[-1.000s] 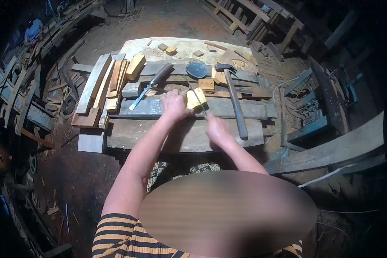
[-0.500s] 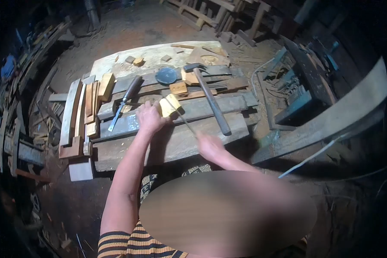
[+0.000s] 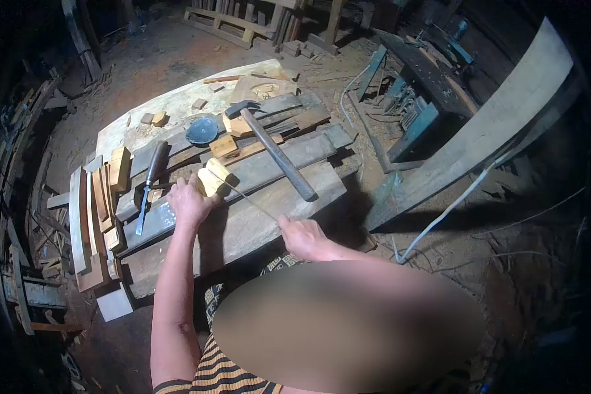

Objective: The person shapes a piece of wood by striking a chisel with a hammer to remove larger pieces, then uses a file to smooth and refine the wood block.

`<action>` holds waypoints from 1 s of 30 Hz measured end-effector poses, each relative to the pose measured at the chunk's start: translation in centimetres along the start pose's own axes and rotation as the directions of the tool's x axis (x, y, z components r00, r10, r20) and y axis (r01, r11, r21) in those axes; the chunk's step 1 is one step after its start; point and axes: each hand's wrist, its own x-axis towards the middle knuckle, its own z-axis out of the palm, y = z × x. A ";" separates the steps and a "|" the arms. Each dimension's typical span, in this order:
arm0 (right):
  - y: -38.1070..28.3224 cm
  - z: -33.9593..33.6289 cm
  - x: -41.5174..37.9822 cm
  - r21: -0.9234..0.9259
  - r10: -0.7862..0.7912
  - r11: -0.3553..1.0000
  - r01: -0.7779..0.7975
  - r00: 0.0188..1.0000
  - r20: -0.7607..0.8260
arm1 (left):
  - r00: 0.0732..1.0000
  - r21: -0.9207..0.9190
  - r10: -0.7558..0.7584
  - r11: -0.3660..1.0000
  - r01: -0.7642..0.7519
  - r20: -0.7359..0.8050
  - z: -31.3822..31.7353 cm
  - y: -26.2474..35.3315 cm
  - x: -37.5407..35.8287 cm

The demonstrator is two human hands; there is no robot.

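Observation:
My left hand (image 3: 189, 202) presses a small yellow wooden block (image 3: 213, 178) down on a grey plank (image 3: 243, 226) of the low workbench. My right hand (image 3: 300, 236) grips the handle end of a thin saw blade (image 3: 246, 200) that runs up and left to the block, with its far end touching the block's top. The blade is narrow and partly blurred.
A hammer (image 3: 276, 154) lies diagonally just right of the block. A chisel (image 3: 149, 182) lies left of my left hand. A dark round dish (image 3: 201, 131), small wood offcuts (image 3: 223, 146) and stacked slats (image 3: 95, 210) sit on the bench. A long plank (image 3: 499, 125) and a white cable (image 3: 440, 217) lie at right.
My right hand has pulled the blade back toward me, away from the block. My left hand stays on the block. The camera has swung to the right, shifting the bench leftward in view.

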 end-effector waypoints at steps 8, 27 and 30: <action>-5.0 0.8 12.2 0.015 -0.109 0.994 0.112 0.986 -0.128 | 0.999 -0.007 -0.018 1.000 0.018 0.036 0.2 -0.2 0.3; -5.9 0.4 13.3 -0.052 -0.047 0.998 0.042 0.994 -0.103 | 0.998 -0.024 0.012 1.000 -0.013 -0.070 0.3 -0.4 -0.1; -3.6 0.6 8.2 -0.015 -0.056 0.998 0.055 0.995 -0.077 | 0.999 -0.022 0.013 1.000 -0.014 -0.046 -0.3 -0.3 -0.3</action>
